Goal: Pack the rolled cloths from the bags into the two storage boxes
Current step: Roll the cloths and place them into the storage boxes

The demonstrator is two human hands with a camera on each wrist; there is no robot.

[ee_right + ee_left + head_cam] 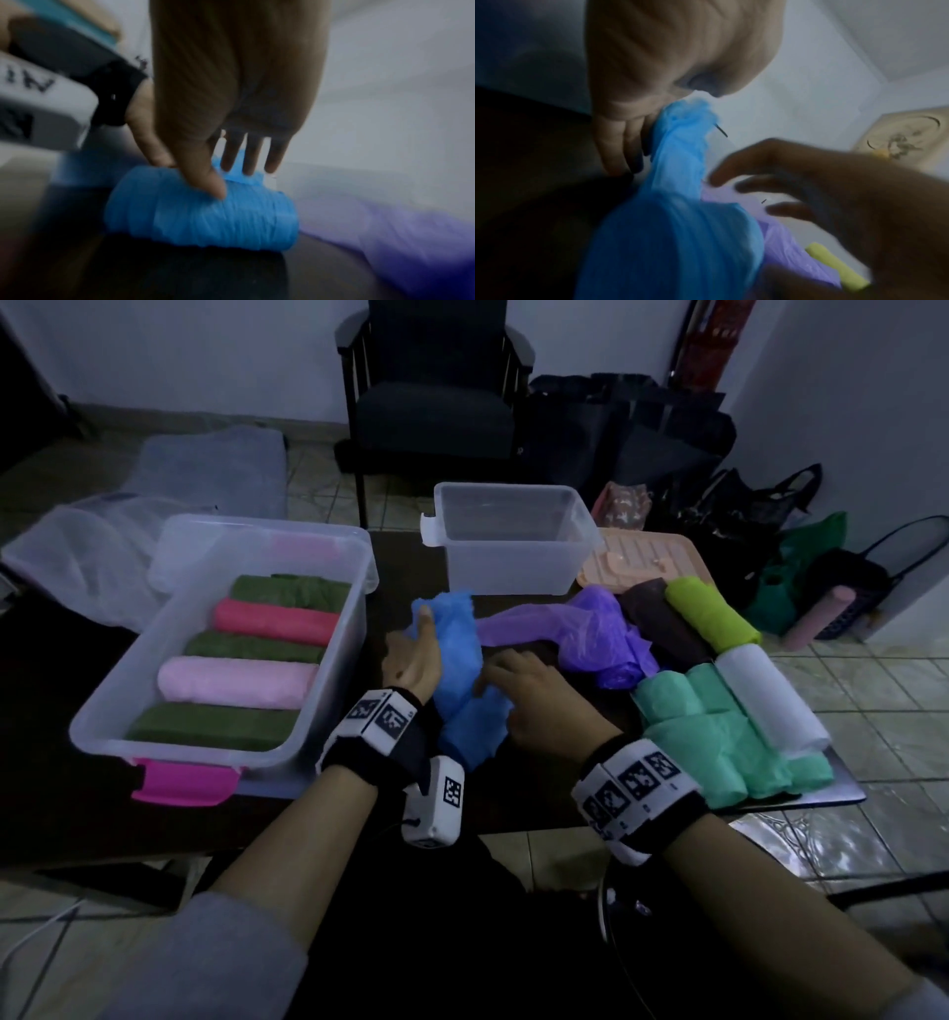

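Step in hand: unbagging. The left hand [413, 654] is pinching the gathered neck of the blue bag [459, 680] and lifting it; the right hand [534, 695] is pressing thumb and straight fingers on the bagged roll at desk centre.
Boxes: the near box [102, 711] at 9 o'clock is holding five rolls; the far box [508, 541] at 12 o'clock is looking empty.
Next move: probably freeing the neck and sliding the roll out while the bag is held back.
Waiting: the bagged rolls [729, 721] at 3 o'clock.
Hard to tell: cloth colour inside the blue bag; the wrist views are blurring.
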